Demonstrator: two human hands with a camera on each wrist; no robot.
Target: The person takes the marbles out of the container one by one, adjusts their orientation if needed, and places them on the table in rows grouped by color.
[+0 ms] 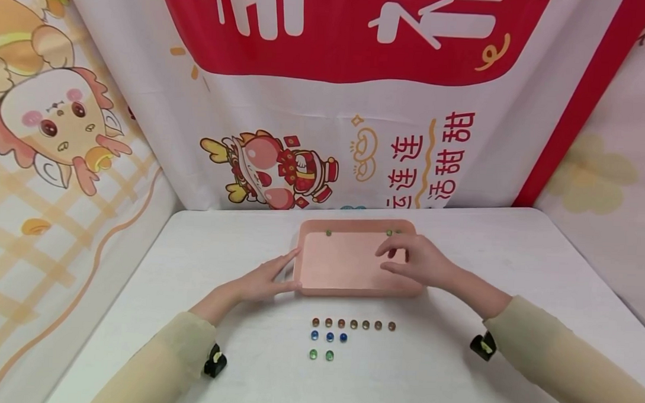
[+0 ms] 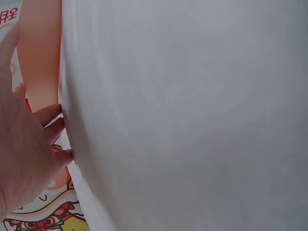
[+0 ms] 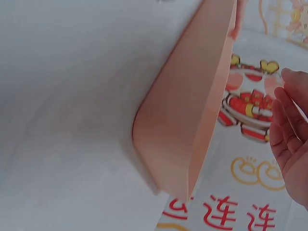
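A pink rectangular tray (image 1: pixel 346 292) lies on the white table, with a few green glass marbles (image 1: pixel 329 232) along its far side. My left hand (image 1: pixel 263 282) touches the tray's left end, thumb and fingers spread; the left wrist view shows its fingertips (image 2: pixel 63 156) low beside the tray. Over the tray's right part hovers my right hand (image 1: pixel 419 261), fingers loosely bent and the thumb apart from them. No object shows between its fingers in the right wrist view, where the hand (image 3: pixel 293 139) is above the tray wall (image 3: pixel 168 110).
In front of the tray, loose marbles form three rows: several amber-brown ones (image 1: pixel 354 324), three blue ones (image 1: pixel 329 337) and two green ones (image 1: pixel 329 356). Printed cloth (image 1: pixel 315 106) hangs behind the table and along both sides. Each wrist wears a black device (image 1: pixel 215 362).
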